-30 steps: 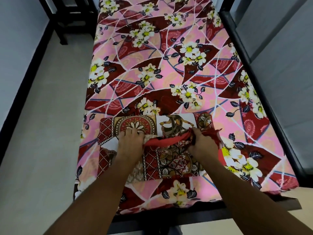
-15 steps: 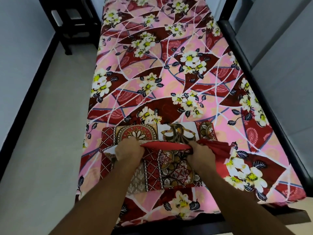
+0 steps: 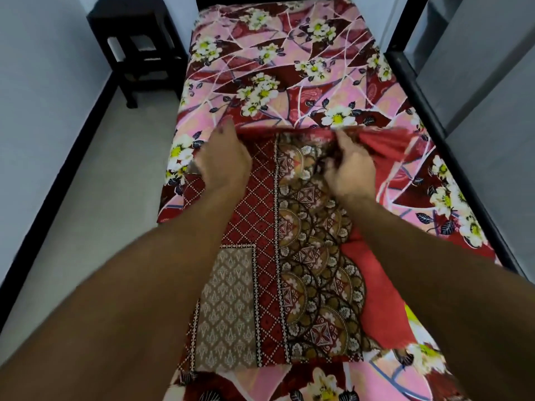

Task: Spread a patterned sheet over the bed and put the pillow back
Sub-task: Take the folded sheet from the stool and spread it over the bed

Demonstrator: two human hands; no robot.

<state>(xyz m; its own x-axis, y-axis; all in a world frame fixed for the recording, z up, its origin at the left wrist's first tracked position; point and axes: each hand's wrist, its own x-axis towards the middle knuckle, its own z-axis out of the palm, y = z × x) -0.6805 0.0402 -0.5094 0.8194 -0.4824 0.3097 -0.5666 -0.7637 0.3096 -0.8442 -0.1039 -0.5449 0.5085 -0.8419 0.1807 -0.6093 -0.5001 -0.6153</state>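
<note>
Head view: a folded patterned sheet [image 3: 289, 256] in red, brown and gold lies across the near end of the bed [image 3: 411, 82], upon a pink floral cover [image 3: 275, 68]. The left hand [image 3: 224, 162] and the right hand [image 3: 350, 169] each have fingers curled shut on the fold's blurred far edge. A dark stool [image 3: 136, 44] stands left of the bed; the pillow cannot be made out.

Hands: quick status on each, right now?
Left hand: closed on the patterned sheet, at its far edge.
Right hand: closed, pinching the sheet's red edge.
</note>
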